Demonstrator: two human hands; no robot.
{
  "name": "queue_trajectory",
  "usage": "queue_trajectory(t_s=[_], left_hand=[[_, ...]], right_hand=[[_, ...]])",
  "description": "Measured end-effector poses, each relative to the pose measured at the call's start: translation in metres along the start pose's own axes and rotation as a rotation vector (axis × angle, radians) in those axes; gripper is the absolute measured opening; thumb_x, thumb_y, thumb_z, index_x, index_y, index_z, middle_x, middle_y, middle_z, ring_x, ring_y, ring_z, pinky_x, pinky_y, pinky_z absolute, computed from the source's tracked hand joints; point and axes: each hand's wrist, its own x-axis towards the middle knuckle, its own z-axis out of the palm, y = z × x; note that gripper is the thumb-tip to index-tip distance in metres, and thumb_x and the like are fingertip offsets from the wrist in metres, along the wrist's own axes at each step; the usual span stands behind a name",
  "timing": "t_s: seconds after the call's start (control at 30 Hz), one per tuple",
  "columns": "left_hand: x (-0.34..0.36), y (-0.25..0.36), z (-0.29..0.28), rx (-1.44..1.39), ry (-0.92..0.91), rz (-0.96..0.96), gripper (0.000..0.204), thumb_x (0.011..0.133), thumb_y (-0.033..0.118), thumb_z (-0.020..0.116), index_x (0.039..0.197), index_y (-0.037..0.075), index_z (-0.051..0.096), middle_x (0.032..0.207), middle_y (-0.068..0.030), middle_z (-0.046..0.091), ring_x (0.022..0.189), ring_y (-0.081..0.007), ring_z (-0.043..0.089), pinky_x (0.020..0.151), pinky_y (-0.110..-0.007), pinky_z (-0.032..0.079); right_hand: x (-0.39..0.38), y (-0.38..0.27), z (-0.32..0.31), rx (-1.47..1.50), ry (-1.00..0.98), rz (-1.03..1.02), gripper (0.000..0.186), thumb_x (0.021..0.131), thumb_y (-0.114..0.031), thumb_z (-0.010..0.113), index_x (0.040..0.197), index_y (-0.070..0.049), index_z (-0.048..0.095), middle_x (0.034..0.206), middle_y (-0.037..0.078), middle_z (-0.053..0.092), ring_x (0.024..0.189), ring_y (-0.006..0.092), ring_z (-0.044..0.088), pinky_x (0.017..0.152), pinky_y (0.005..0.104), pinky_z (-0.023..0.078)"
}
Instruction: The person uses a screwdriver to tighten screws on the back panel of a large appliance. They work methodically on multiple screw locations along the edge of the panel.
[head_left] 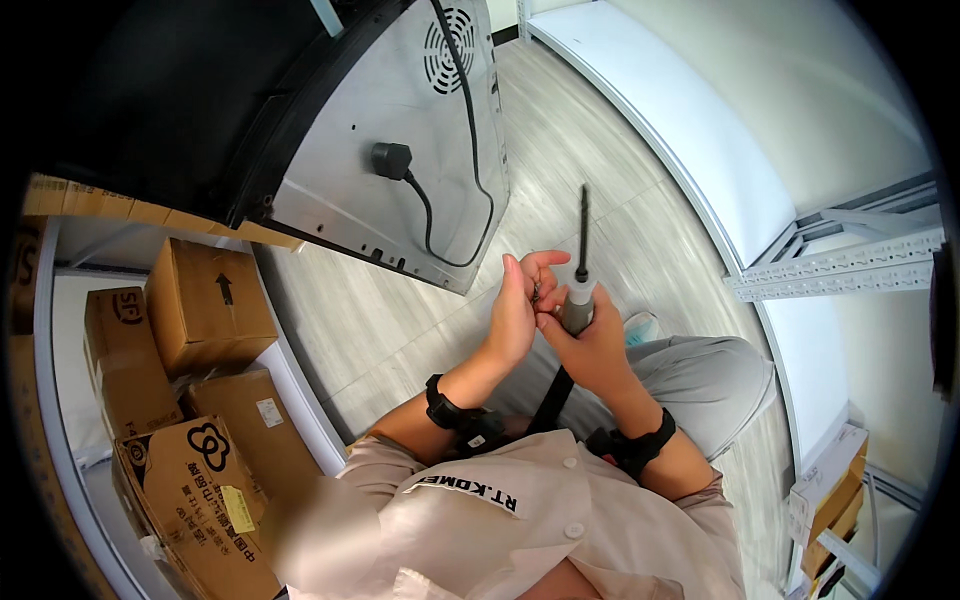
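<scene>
My right hand [598, 345] is wrapped round the grey handle of a screwdriver [577, 312]. Its long dark shaft points up and away from me, and a pale translucent collar sits where shaft meets handle. Close beside it, my left hand [518, 318] is cupped with curled fingers. Small dark metal pieces [537, 293] lie in those fingers, too small to make out fully. Ahead and to the left stands a large black appliance with a grey metal panel [340, 190] facing me. A black power cord [430, 215] with a chunky plug [391, 160] hangs against that panel.
Brown cardboard boxes [215, 305] fill a shelf at my left. Along the right runs a white metal rack [835, 275], with another box [830, 480] low at its near end. My bent leg in grey trousers [700, 390] rests over the wood-look floor [545, 120].
</scene>
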Motion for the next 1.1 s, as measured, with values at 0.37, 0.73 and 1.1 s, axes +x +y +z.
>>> queue_trajectory(t_s=[0.37,0.73,1.1], left_hand=[[0.009,-0.013,-0.001,-0.1,0.059,-0.051,0.081,0.101,0.067,0.027,0.134,-0.005,0.046,0.086,0.0021,0.045,0.08,-0.0085,0.045,0.078,-0.024,0.04],[0.011,-0.01,-0.004,-0.333,0.009,-0.319,0.033,0.105,0.038,0.042,0.098,0.009,0.054,0.079,0.0059,0.048,0.064,-0.0048,0.041,0.057,-0.02,0.036],[0.003,0.001,-0.009,-0.445,-0.055,-0.408,0.028,0.103,0.022,0.052,0.115,-0.002,0.06,0.071,0.006,0.042,0.058,-0.0047,0.036,0.051,-0.019,0.03]], right_hand=[[0.005,-0.003,0.004,-0.302,0.05,-0.158,0.029,0.079,-0.006,0.073,0.105,-0.004,0.06,0.088,0.019,0.068,0.076,0.0383,0.067,0.065,0.0393,0.053],[0.014,0.012,-0.007,0.091,0.089,0.104,0.03,0.079,-0.008,0.078,0.096,0.004,0.057,0.079,0.011,0.068,0.074,0.0156,0.068,0.061,0.0318,0.051],[0.017,0.003,-0.014,0.023,0.184,-0.009,0.024,0.085,-0.01,0.077,0.093,0.0,0.056,0.079,0.01,0.067,0.065,0.012,0.062,0.059,0.0282,0.049]])
